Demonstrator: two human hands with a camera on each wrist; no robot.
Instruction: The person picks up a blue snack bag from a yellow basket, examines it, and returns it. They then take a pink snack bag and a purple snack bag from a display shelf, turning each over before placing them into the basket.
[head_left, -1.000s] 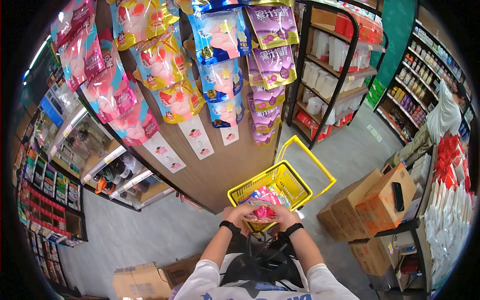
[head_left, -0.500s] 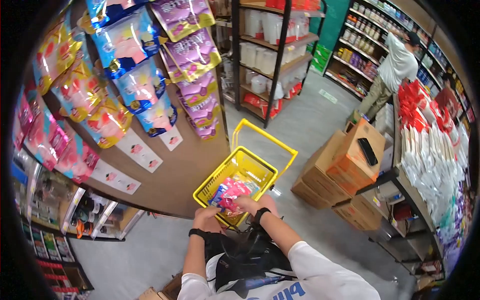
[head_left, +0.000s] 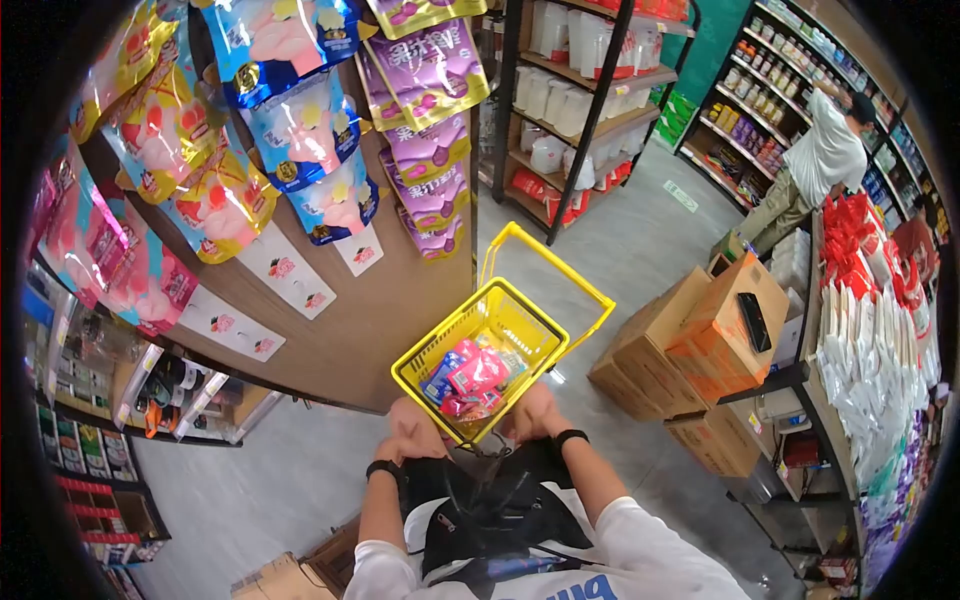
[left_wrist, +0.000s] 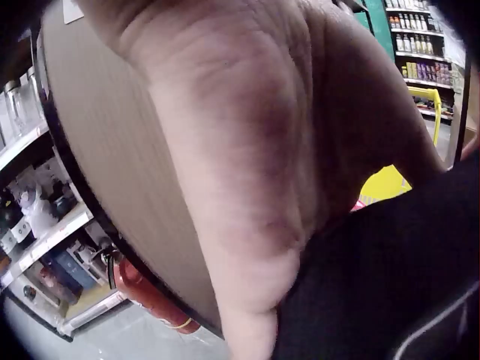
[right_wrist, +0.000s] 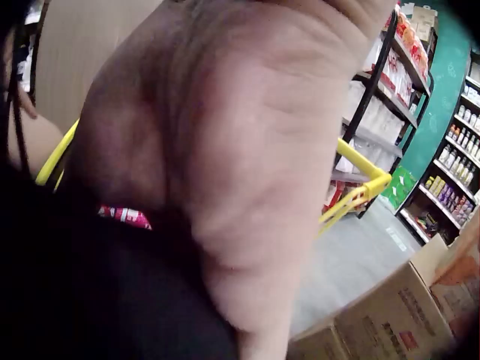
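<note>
A yellow shopping basket (head_left: pixel 520 322) stands in front of the person, its handle swung out to the far right. Inside lie several shiny snack packets (head_left: pixel 478 372), pink and blue ones on top. My left hand (head_left: pixel 415 437) rests on the left leg, just short of the basket's near left corner. On the other side my right hand (head_left: pixel 537 412) rests by the right knee, close to the basket's near right rim. Both hands hold nothing; in the wrist views each lies against black clothing (left_wrist: pixel 375 285), with the fingers largely out of sight.
Bagged sweets (head_left: pixel 430 150) hang in rows on a brown curved display (head_left: pixel 380 345) at the left. Cardboard boxes (head_left: pixel 650 345) are stacked at the right, a black phone-like object (head_left: pixel 754 322) on top. A black rack (head_left: pixel 590 110) and a person (head_left: pixel 825 150) are farther back.
Both hands held a pink packet at the basket; it now lies inside among the others. The hands have let go and drawn apart to the legs. The head view has turned right.
</note>
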